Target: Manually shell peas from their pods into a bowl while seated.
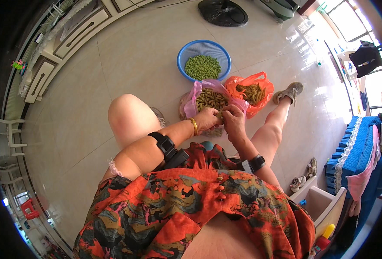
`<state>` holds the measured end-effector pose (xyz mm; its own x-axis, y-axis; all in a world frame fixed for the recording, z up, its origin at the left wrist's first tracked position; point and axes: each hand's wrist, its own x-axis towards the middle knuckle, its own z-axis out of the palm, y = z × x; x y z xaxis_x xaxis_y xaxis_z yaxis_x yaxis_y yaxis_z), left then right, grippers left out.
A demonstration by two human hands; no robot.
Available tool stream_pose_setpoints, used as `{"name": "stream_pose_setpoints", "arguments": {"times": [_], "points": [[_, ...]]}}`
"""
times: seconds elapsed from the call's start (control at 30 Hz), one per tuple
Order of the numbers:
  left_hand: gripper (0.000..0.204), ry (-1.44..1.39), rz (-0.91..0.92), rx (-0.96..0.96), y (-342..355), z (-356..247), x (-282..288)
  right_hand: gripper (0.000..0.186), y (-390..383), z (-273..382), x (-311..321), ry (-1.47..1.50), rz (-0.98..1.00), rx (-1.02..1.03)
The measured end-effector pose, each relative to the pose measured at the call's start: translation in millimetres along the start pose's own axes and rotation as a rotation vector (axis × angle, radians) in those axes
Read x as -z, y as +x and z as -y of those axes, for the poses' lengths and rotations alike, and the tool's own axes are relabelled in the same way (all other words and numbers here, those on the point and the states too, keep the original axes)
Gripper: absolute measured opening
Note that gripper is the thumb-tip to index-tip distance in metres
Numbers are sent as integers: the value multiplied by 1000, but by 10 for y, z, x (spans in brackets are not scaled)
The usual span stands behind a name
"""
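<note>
My left hand and my right hand meet over the pink-purple plastic bag of bean pods, fingers pinched on a small greenish pod between them. To the right lies an orange plastic bag holding more pods. Beyond the bags, a blue mesh basket holds shelled green beans. Part of the pod is hidden by my fingers.
My bare knee and outstretched leg flank the bags on the tiled floor. A cabinet curves along the upper left. A black round base is beyond the basket. Shoes and blue quilted cloth are at right.
</note>
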<state>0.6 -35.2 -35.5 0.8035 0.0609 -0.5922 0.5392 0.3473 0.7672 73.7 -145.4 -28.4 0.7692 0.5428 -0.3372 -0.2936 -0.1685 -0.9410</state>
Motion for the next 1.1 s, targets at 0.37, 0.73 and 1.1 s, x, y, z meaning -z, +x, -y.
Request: {"name": "stream_pose_setpoints", "arguments": {"times": [0.37, 0.73, 1.1], "points": [[11, -5, -3, 0, 5, 48, -1, 6, -59, 71, 0, -1, 23, -80], [11, -12, -1, -19, -52, -92, -30, 8, -38, 162, 30, 144, -28, -97], [23, -39, 13, -15, -70, -138, -44, 10, 6, 245, 94, 138, 22, -187]]}}
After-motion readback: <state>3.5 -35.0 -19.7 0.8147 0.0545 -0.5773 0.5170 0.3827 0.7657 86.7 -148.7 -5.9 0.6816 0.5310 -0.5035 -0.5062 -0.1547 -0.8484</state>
